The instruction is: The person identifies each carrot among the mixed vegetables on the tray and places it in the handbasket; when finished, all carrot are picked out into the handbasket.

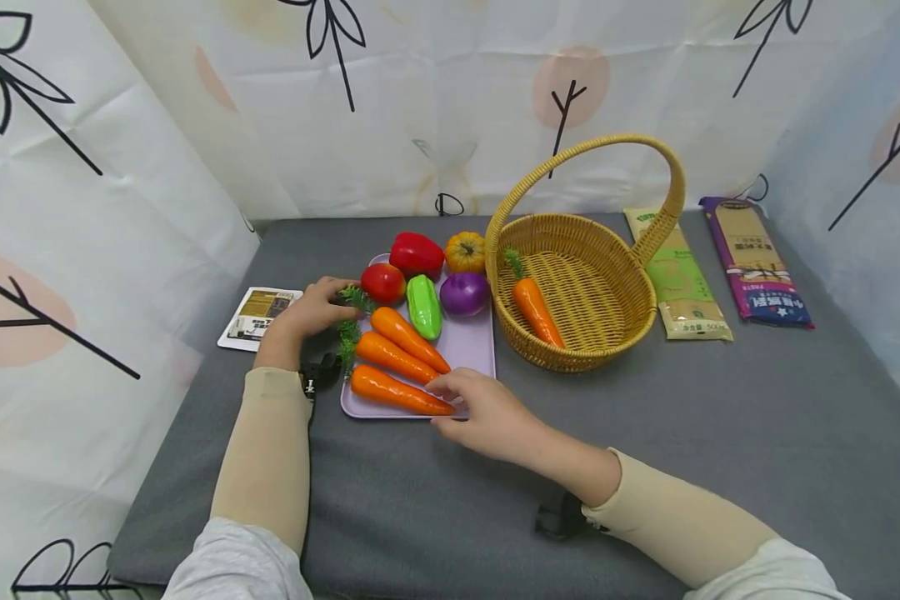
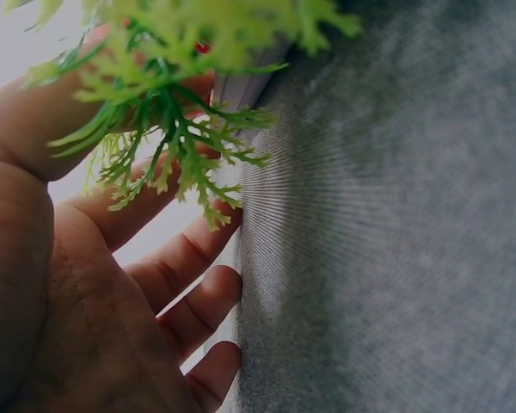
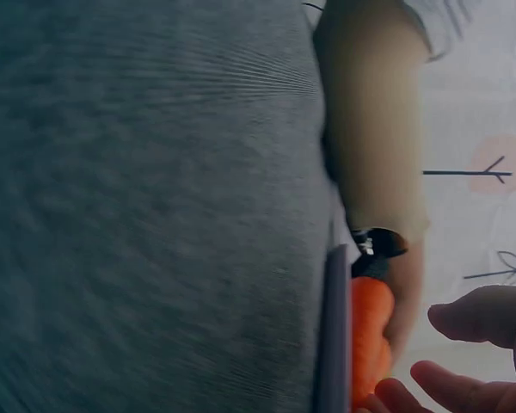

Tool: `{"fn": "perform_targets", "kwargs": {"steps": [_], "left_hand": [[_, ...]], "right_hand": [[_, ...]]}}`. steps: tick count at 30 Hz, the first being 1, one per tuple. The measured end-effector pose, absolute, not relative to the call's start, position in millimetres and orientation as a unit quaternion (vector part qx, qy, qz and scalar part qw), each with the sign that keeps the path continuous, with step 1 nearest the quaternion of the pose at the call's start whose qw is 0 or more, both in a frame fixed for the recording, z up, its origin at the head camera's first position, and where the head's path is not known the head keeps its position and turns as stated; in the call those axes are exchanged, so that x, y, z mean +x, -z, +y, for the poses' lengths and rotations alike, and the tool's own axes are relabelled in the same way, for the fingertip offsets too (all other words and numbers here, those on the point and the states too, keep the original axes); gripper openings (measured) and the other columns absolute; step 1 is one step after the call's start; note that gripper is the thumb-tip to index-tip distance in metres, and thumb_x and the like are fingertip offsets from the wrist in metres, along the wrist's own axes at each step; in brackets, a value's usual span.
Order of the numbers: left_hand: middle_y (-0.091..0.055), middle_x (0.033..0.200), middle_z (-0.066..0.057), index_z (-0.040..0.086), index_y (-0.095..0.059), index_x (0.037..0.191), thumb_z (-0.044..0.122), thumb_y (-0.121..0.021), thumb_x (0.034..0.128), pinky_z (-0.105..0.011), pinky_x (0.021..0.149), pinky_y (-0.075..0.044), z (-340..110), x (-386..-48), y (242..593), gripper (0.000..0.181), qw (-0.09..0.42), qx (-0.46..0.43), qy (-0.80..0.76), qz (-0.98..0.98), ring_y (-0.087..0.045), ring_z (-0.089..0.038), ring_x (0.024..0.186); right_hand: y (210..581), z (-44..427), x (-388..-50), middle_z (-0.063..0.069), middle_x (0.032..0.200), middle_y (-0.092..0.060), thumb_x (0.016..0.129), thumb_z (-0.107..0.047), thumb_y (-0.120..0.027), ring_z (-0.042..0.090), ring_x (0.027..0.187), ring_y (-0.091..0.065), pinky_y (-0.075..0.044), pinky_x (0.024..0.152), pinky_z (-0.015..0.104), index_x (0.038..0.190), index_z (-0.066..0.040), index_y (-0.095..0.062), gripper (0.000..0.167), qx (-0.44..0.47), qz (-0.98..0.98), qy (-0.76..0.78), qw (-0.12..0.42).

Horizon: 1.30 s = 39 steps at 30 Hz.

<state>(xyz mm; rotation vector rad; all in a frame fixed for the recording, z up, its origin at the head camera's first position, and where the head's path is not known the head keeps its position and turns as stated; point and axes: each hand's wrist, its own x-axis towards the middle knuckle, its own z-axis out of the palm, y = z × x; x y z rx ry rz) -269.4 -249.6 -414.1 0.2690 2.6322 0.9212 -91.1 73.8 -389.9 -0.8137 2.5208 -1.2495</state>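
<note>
Three carrots lie side by side on a lilac tray, green tops to the left: an upper carrot, a middle carrot and a front carrot. My left hand is at the tray's left edge beside the upper carrot's greens; in the left wrist view, leaves hang before its loosely bent fingers. At the carrots' tips is my right hand, thumb and fingers apart, near the front carrot's tip. The right wrist view shows its fingertips by an orange carrot; contact is unclear.
Also on the tray are a tomato, red pepper, small pumpkin, green vegetable and purple round vegetable. A wicker basket holds another carrot. Two food packets lie right; a card lies left.
</note>
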Motion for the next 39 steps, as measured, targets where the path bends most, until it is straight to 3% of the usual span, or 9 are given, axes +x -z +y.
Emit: {"fn": "perform_targets", "kwargs": {"steps": [10, 19, 30, 34, 39], "left_hand": [[-0.030, 0.160, -0.018, 0.014, -0.044, 0.156, 0.036, -0.069, 0.0942, -0.068, 0.114, -0.027, -250.6, -270.5, 415.2, 0.070, 0.170, 0.092, -0.324, 0.926, -0.021, -0.043, 0.144], [-0.029, 0.161, -0.018, 0.013, -0.044, 0.156, 0.037, -0.069, 0.0947, -0.068, 0.114, -0.026, -250.8, -271.1, 415.4, 0.070, 0.171, 0.092, -0.319, 0.927, -0.020, -0.043, 0.145], [-0.030, 0.160, -0.018, 0.012, -0.045, 0.155, 0.035, -0.069, 0.0946, -0.067, 0.115, -0.025, -251.9, -272.5, 417.9, 0.069, 0.164, 0.094, -0.327, 0.926, -0.021, -0.043, 0.145], [-0.030, 0.160, -0.018, 0.012, -0.045, 0.155, 0.035, -0.069, 0.0944, -0.067, 0.116, -0.024, -251.3, -271.8, 417.3, 0.069, 0.164, 0.091, -0.327, 0.926, -0.021, -0.043, 0.145], [-0.030, 0.160, -0.018, 0.012, -0.045, 0.155, 0.034, -0.069, 0.0944, -0.067, 0.116, -0.025, -250.4, -271.3, 416.1, 0.069, 0.161, 0.092, -0.324, 0.928, -0.022, -0.043, 0.145]], "right_hand": [[411.1, 69.9, -99.7, 0.006, 0.112, -0.070, 0.089, -0.005, -0.076, 0.017, 0.096, -0.066, -0.057, 0.085, 0.031, 0.124, -0.001, -0.068, 0.035, -0.252, 0.855, 0.444, 0.095], [418.1, 67.4, -101.2, -0.001, 0.094, -0.072, 0.087, -0.009, -0.080, 0.008, 0.079, -0.063, -0.054, 0.072, 0.023, 0.110, -0.006, -0.076, 0.023, -0.232, 0.872, 0.424, 0.077], [412.4, 72.0, -103.4, 0.002, 0.096, -0.074, 0.086, -0.009, -0.072, 0.007, 0.075, -0.062, -0.055, 0.066, 0.023, 0.110, -0.003, -0.078, 0.026, -0.206, 0.864, 0.456, 0.058], [405.0, 75.6, -107.0, 0.003, 0.095, -0.075, 0.088, -0.011, -0.072, 0.009, 0.073, -0.062, -0.053, 0.063, 0.023, 0.109, -0.003, -0.079, 0.023, -0.173, 0.857, 0.480, 0.075], [398.7, 79.3, -112.0, 0.008, 0.093, -0.076, 0.095, -0.014, -0.069, 0.013, 0.076, -0.069, -0.059, 0.069, 0.027, 0.110, 0.002, -0.077, 0.023, -0.115, 0.816, 0.544, 0.159]]}}
